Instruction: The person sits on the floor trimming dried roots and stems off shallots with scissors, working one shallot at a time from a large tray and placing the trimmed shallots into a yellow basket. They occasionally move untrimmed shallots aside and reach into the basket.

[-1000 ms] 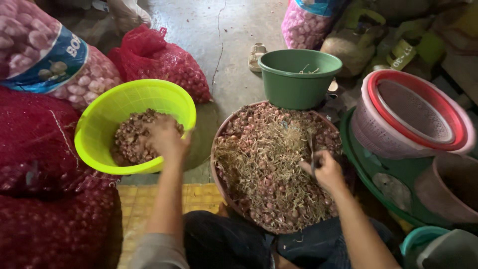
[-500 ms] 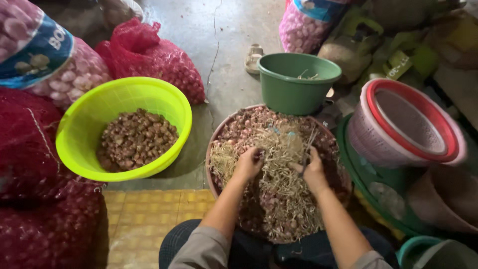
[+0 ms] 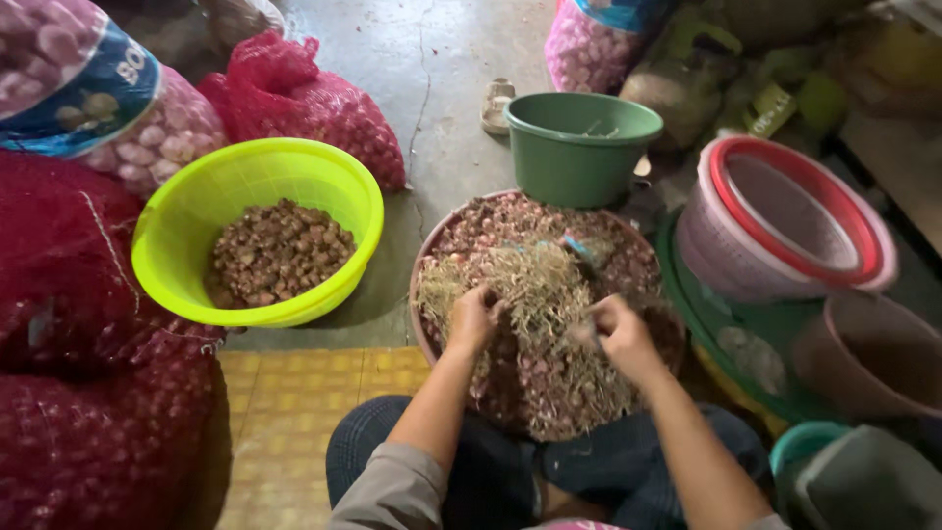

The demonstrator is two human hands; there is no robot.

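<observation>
**Both hands down in the shallot tray**

Person seated on the floor, knees under a wide round tray [image 3: 432, 265] heaped with small reddish shallots and a tangle of dry straw-coloured roots [image 3: 535, 294].

Left forearm runs up from the lower edge, sleeve pushed to the elbow. Left hand [image 3: 474, 319] sits on the near-left part of the heap, knuckles up, fingers curled down into the dry roots, apparently closed on a clump; what lies inside the fist is hidden.

Right forearm comes in from the lower right, bare. Right hand [image 3: 620, 332] rests on the heap just right of centre, fingers bent and pinched together around something small; blurred, so the item cannot be made out. A thin blue-handled tool [image 3: 581, 249] lies on the pile beyond the hands.

Hands near each other, not touching.

Around them: lime-green bowl [image 3: 334, 186] of trimmed brownish bulbs to the left, green bucket [image 3: 579, 162] behind the tray, stacked pink and red baskets [image 3: 706, 236] to the right, red mesh sacks [image 3: 88, 393] at left.
</observation>
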